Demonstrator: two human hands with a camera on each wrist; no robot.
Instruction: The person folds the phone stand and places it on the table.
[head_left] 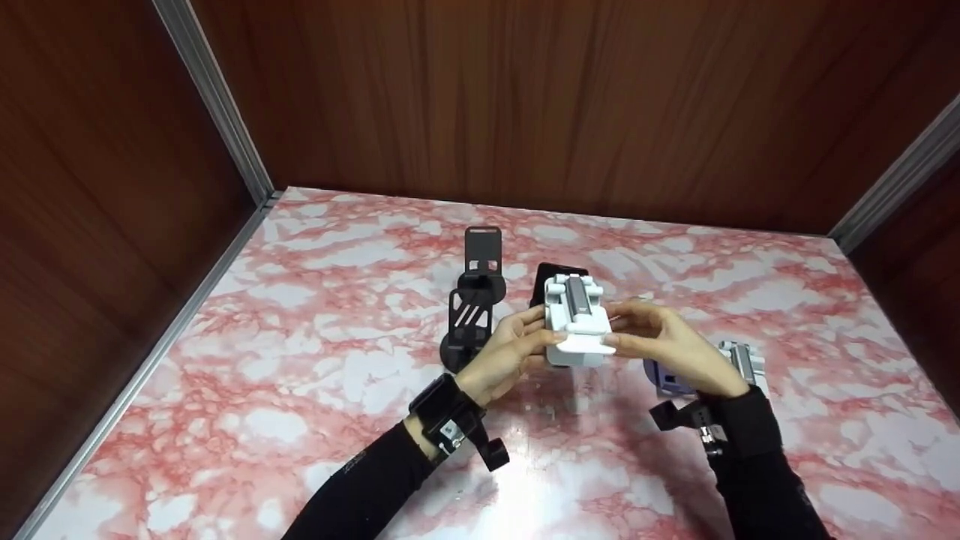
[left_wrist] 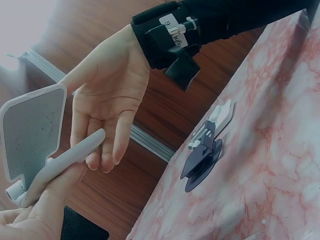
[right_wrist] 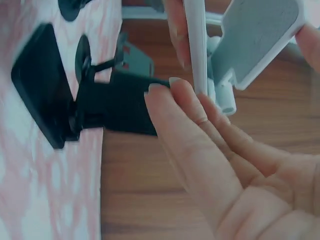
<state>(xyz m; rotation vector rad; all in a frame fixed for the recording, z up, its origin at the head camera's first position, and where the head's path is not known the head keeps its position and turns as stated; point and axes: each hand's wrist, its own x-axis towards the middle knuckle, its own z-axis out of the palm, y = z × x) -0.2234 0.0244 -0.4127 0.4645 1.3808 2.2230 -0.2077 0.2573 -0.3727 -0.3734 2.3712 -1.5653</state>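
A white folding phone stand with a grey strip is held up over the table between both hands. My left hand grips its left side, thumb on the front lip. From the other side my right hand holds it, thumb at the lip's right end and fingers along the side. In the left wrist view, the stand's grey-padded plate is tilted away from its flat base. The right wrist view shows the right fingertips beside the base's edge.
Two dark phone stands stand left of the hands. Behind the held stand is another black stand. A purple-based stand with white parts sits on the marbled table at the right, partly hidden by the right arm. Wooden walls enclose the table.
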